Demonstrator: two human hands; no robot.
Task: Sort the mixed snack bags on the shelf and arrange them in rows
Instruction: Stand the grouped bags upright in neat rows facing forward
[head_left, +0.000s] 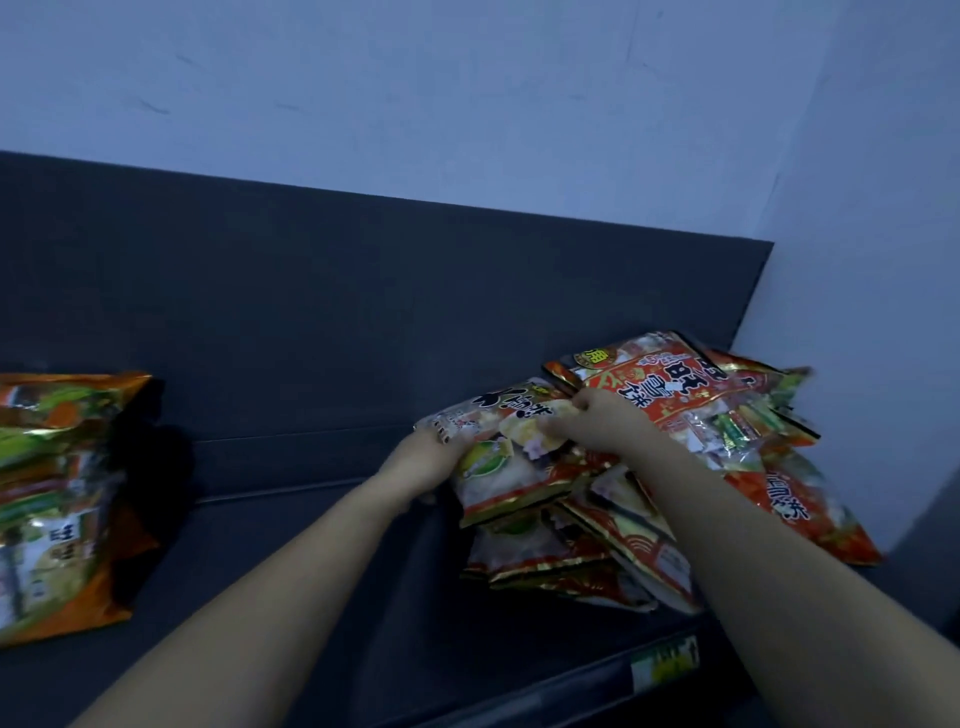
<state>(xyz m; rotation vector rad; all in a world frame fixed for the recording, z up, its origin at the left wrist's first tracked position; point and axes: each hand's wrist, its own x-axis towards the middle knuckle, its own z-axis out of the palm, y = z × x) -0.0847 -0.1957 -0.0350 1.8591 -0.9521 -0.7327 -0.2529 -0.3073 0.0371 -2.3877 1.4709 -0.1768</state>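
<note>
- A few orange bags (57, 493) are stacked at the left end of the shelf (311, 545), seemingly sorted.
- The mixed heap (691, 431) at the right is not yet sorted.
- A white bag (498, 467) on top of the heap is clasped by the left grip (415, 462) and the right grip (597, 421).

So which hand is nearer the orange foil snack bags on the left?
Left. The left hand is well right of the orange foil snack bags; the right hand, farther right.

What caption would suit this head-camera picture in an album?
Left hand and right hand hold a white snack bag atop a mixed pile on a dark shelf.
</note>
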